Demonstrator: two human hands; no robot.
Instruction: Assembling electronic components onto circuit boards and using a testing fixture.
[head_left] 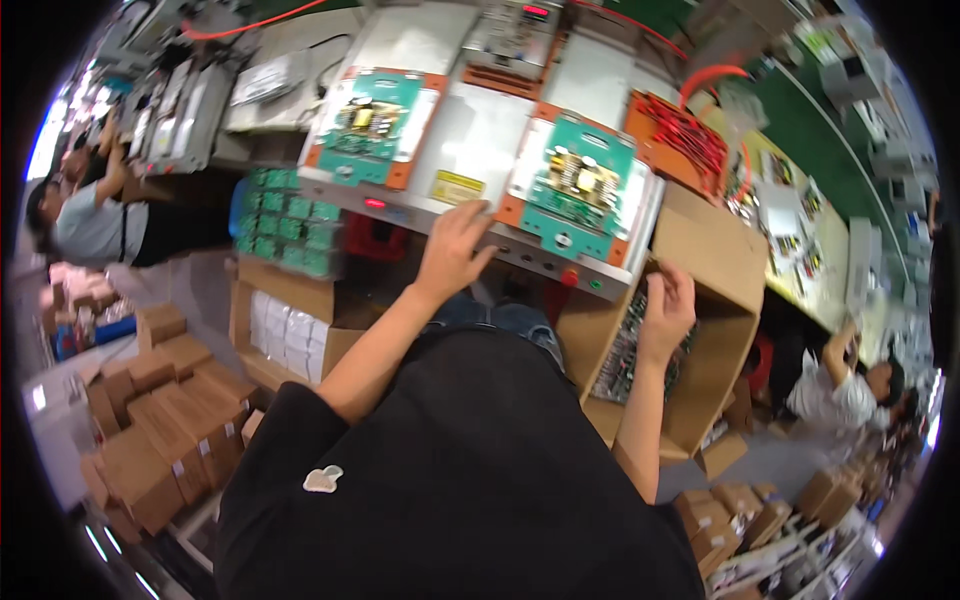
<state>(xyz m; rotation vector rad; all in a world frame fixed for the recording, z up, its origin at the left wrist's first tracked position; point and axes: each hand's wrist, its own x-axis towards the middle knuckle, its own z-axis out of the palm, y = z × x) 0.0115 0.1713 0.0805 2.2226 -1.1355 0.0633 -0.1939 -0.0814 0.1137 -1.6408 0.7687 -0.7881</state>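
Observation:
My left hand [458, 245] is at the front edge of a white bench machine [470, 130], its fingers stretched and thumb apart, just below a yellow label [458, 187]. No object shows in it. My right hand [668, 312] is raised over an open cardboard box [725, 310], loosely bent, with nothing visible between thumb and fingers. Inside that box lie several populated circuit boards [620, 360]. Two green fixtures sit on the machine, the left one [345, 165] and the right one [545, 215]; each carries a board with yellow and dark components.
Stacked green boards [290, 225] and a box of white packs [285, 330] stand to the left. A red button [570, 278] juts from the machine's front. Red wiring [690, 140] lies at its right. Cartons [165, 430] are piled lower left. Other people work at both sides.

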